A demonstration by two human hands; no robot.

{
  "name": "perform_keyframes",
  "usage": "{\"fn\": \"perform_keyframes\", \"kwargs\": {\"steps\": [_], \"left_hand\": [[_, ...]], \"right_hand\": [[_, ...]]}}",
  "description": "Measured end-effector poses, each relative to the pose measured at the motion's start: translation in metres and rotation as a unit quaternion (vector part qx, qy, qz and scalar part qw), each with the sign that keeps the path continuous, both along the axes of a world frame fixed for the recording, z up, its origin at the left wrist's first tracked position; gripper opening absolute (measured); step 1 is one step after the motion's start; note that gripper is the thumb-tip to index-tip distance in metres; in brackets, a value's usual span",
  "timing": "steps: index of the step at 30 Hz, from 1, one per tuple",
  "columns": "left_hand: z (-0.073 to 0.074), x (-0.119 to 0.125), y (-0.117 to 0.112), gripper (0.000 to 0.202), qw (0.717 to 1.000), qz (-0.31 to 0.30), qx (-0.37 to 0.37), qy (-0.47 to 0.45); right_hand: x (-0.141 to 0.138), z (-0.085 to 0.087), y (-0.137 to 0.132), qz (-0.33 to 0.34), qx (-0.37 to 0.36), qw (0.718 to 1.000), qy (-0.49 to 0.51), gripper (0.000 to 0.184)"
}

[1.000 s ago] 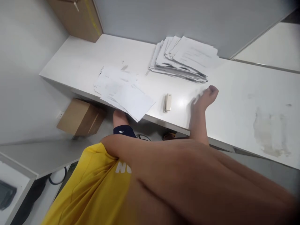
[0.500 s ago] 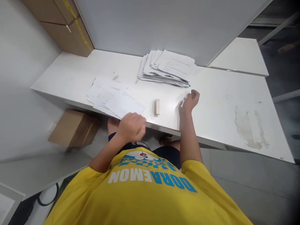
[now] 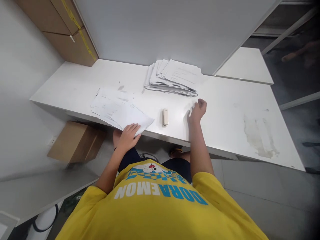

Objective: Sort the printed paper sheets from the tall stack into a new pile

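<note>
Several loose printed sheets of paper (image 3: 115, 108) lie fanned out on the left part of the white table, the top one mostly blank. My left hand (image 3: 128, 135) is at the near corner of the top sheet, its fingers over the paper and its thumb by the edge, closed on it. To the right of the sheets stands a small cream stapler (image 3: 165, 117), touched by neither hand. My right hand (image 3: 198, 109) rests on the table beyond the stapler, fingers curled in, with nothing visible in them. A thick stack of papers (image 3: 172, 78) lies just past it.
A grey partition (image 3: 160, 30) rises behind the white table (image 3: 220, 110). Cardboard boxes (image 3: 65, 36) stand at the back left, and another cardboard box (image 3: 72, 141) is under the table. A stain (image 3: 260, 136) marks the right side of the tabletop.
My left hand has moved from in front of the table edge, where it was a blurred fist, leftward onto the corner of the top sheet. My right hand stays put; the view shifts slightly.
</note>
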State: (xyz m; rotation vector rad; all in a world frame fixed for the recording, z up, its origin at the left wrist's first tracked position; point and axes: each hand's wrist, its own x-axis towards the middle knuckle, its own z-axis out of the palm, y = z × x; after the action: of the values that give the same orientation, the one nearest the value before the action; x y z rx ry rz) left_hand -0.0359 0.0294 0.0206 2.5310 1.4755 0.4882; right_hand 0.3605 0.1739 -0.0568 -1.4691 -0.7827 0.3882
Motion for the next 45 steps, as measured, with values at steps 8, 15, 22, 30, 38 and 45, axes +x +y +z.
{"fn": "perform_keyframes", "kwargs": {"steps": [8,15,22,30,38,45], "left_hand": [[-0.001,-0.004,0.007,0.046,1.000,-0.009,-0.009,0.020],[-0.003,-0.007,0.028,0.057,0.999,-0.026,0.003,0.038],[0.001,0.002,0.018,0.045,0.995,-0.093,0.042,0.015],[0.001,0.007,-0.004,0.049,0.983,-0.177,0.035,-0.026],[-0.038,-0.011,-0.020,0.078,0.875,0.366,-0.073,-0.309],[-0.028,-0.022,-0.013,0.067,0.865,0.347,0.025,-0.362]], "right_hand": [[-0.008,0.012,0.007,-0.002,-0.011,0.999,0.041,0.039],[-0.093,0.073,-0.074,0.090,0.069,0.989,0.095,0.045],[-0.196,0.071,-0.206,0.377,-0.126,0.889,0.226,0.044],[-0.217,0.047,-0.185,0.342,-0.146,0.837,0.402,0.060],[-0.207,0.026,-0.189,0.312,-0.167,0.860,0.369,0.059],[-0.172,0.054,-0.207,0.372,-0.182,0.889,0.195,0.040]]}}
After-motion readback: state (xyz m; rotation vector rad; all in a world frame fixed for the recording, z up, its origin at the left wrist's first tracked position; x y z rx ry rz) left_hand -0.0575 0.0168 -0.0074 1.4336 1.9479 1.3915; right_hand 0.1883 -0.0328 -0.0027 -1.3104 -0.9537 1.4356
